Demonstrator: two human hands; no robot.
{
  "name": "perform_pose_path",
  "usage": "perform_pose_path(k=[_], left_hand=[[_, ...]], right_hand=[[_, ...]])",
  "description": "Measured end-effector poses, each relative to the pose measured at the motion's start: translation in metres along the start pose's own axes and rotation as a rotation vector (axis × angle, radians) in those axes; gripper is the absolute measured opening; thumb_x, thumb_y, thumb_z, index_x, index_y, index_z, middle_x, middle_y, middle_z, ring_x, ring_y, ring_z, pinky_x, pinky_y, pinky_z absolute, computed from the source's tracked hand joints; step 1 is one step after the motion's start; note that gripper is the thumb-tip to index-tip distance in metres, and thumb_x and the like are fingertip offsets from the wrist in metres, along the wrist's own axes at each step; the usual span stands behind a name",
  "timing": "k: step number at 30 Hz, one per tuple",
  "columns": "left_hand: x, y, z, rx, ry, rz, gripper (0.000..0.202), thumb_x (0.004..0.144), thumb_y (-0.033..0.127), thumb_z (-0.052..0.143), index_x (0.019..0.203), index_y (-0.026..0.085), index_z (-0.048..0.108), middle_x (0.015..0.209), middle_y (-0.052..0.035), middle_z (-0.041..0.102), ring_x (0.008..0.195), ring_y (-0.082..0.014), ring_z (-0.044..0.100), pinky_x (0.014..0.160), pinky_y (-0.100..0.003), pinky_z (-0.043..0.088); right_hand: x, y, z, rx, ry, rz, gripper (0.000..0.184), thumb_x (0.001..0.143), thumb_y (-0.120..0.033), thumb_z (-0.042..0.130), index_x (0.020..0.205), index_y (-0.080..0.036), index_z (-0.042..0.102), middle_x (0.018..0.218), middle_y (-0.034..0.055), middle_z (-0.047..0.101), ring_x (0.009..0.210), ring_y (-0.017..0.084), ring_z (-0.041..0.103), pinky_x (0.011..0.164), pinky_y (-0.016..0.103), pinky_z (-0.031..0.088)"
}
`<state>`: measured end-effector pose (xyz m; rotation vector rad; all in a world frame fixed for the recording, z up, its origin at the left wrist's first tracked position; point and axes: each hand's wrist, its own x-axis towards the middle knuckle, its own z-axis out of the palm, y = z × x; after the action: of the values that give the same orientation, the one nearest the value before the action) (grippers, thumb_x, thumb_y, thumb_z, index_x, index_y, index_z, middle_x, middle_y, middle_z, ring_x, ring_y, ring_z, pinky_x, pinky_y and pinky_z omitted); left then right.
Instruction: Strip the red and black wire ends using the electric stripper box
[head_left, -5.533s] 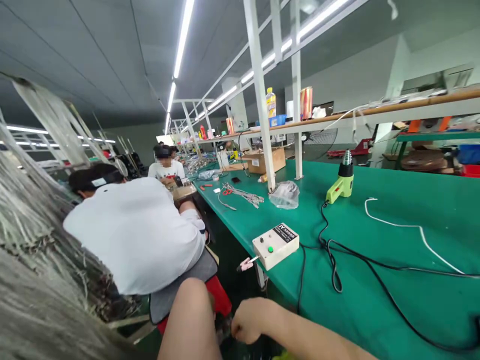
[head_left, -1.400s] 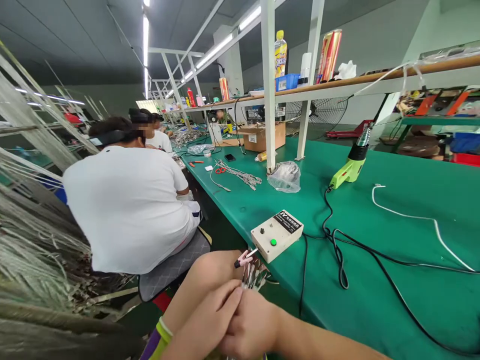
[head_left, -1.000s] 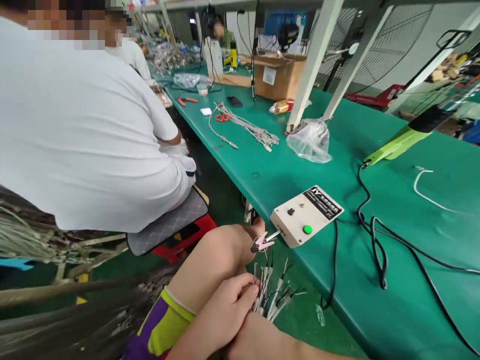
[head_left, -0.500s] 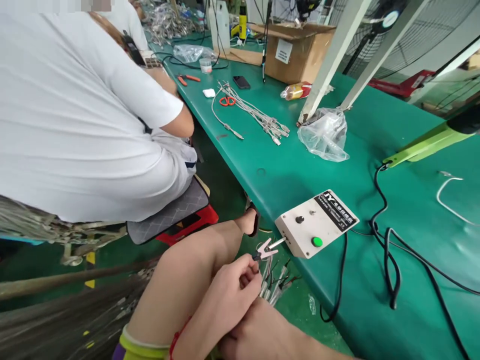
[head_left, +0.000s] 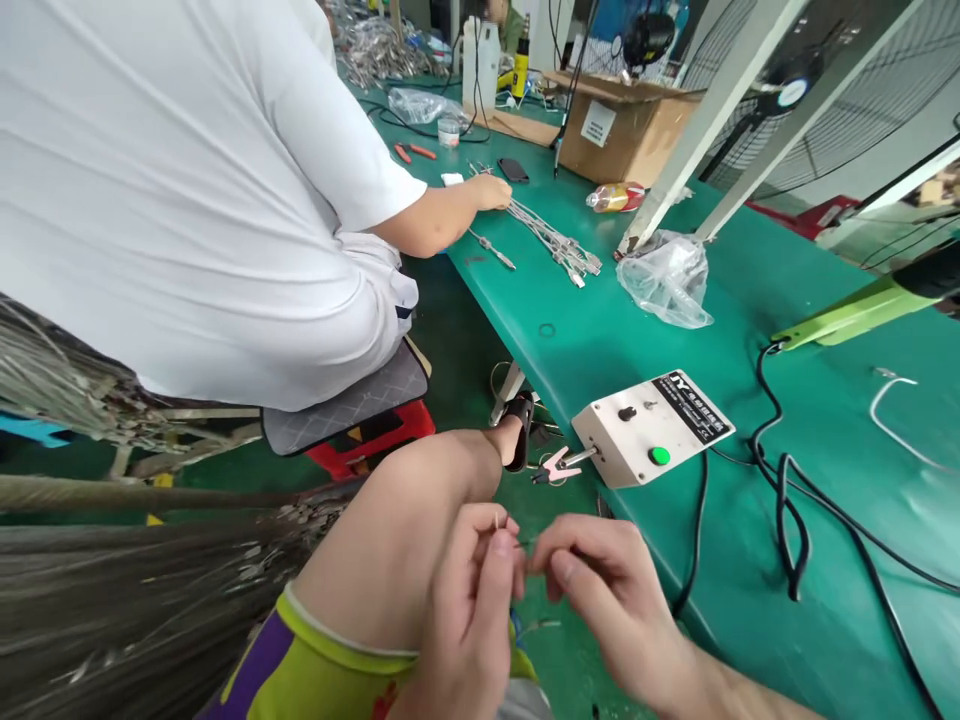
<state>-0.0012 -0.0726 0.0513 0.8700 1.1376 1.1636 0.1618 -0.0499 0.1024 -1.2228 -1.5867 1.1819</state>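
Note:
Above my lap, my left hand (head_left: 476,600) is closed, thumb against the fingers, with the tip of a thin wire (head_left: 496,521) poking up from the pinch. My right hand (head_left: 611,590) faces it with curled fingers; its fingertips come together on a fine strand between the hands, mostly hidden. Beyond them, at the table edge, sits a white control box (head_left: 652,425) with a green button and a black knob. From its side a metal shaft carries a pink clip (head_left: 556,466) with dark tips, apart from both hands.
A co-worker in a white shirt (head_left: 247,220) sits at left, one hand (head_left: 491,191) on a bundle of grey cables (head_left: 559,245). On the green table (head_left: 540,360) lie a plastic bag (head_left: 667,280), a green-handled tool (head_left: 855,305) and black cords (head_left: 787,500). A carton (head_left: 622,125) stands behind.
My left hand has drawn back from the pink clip towards my lap. My right hand has come up beside it. The co-worker's arm has reached onto the cable bundle. The view has shifted slightly.

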Motion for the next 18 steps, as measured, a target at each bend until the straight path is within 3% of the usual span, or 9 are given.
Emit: perform_pose_path(k=[2,5,10,15,18], left_hand=[[-0.009,-0.002,0.003,-0.075,-0.035,-0.002,0.041,0.115,0.067,0.055,0.117,0.026,0.059,0.076,0.004,0.055,0.067,-0.0158,0.053,0.064,-0.025,0.049],[-0.013,-0.001,0.005,-0.101,-0.066,-0.008,0.04,0.115,0.066,0.058,0.117,0.027,0.058,0.077,0.0038,0.056,0.067,-0.0151,0.051,0.063,-0.024,0.047],[-0.006,0.001,0.002,-0.039,-0.077,0.071,0.038,0.116,0.063,0.056,0.114,0.026,0.06,0.082,0.0013,0.059,0.069,-0.0157,0.053,0.063,-0.024,0.047],[0.001,0.0,-0.003,0.044,-0.115,0.03,0.034,0.117,0.059,0.057,0.111,0.026,0.064,0.077,0.0023,0.057,0.071,-0.0167,0.057,0.065,-0.025,0.048],[0.009,0.005,-0.006,-0.047,-0.236,-0.034,0.039,0.113,0.063,0.065,0.104,0.025,0.065,0.074,0.002,0.062,0.065,-0.0136,0.056,0.061,-0.022,0.046]], right_hand=[[0.0,0.004,0.004,0.089,0.066,0.083,0.029,0.109,-0.037,0.067,0.086,-0.023,0.077,0.067,0.0001,0.067,0.058,0.018,0.061,0.054,0.028,0.048],[-0.002,0.007,0.012,0.269,0.063,0.132,0.022,0.103,-0.045,0.083,0.1,-0.023,0.08,0.077,0.001,0.069,0.067,0.02,0.067,0.059,0.028,0.055],[0.0,0.001,0.019,0.44,0.06,0.16,0.023,0.099,-0.042,0.092,0.093,-0.023,0.081,0.081,0.0028,0.074,0.07,0.019,0.073,0.063,0.027,0.061],[-0.001,0.012,0.019,0.47,0.101,0.215,0.024,0.099,-0.041,0.093,0.091,-0.022,0.081,0.078,0.0019,0.073,0.069,0.019,0.073,0.064,0.027,0.061],[-0.004,0.02,0.015,0.541,0.126,0.278,0.027,0.099,-0.042,0.093,0.089,-0.021,0.079,0.074,0.0002,0.071,0.064,0.017,0.07,0.061,0.026,0.058]])
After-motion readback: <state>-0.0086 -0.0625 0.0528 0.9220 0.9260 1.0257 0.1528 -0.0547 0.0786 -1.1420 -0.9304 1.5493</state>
